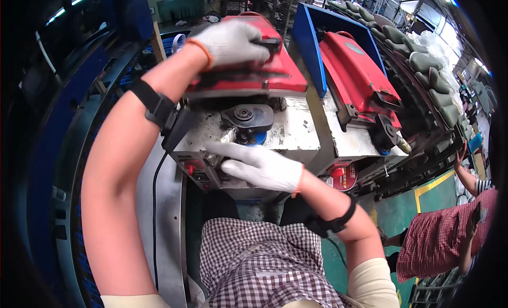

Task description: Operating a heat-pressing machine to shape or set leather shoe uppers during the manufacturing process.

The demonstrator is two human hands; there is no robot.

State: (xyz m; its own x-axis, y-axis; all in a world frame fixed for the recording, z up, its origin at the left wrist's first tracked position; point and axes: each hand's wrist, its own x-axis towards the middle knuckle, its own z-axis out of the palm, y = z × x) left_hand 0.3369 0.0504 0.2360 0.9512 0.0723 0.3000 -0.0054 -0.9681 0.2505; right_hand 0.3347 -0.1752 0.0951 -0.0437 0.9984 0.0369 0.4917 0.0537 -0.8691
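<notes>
My left hand [233, 43], in a white knit glove, is closed around the black handle [271, 44] on top of a red machine cover [280, 69]. The cover's front edge looks blurred and sits above the machine's worn white top [296, 122]. A dark rounded metal piece with a round hub [244, 113] is on that top, in front of the cover. My right hand [259, 165], gloved too, is held over the machine's front edge, fingers stretched out and slightly spread, nearest a red knob [191, 169] and the small metal parts beside it. I see nothing in it.
To the right stands a second machine with a red cover [360, 69] and a blue surround [309, 43]. Beyond it, several grey-green padded pieces [431, 64] fill a rack. A person in a red checked apron [434, 234] is at the far right. A metal surface [161, 218] lies left.
</notes>
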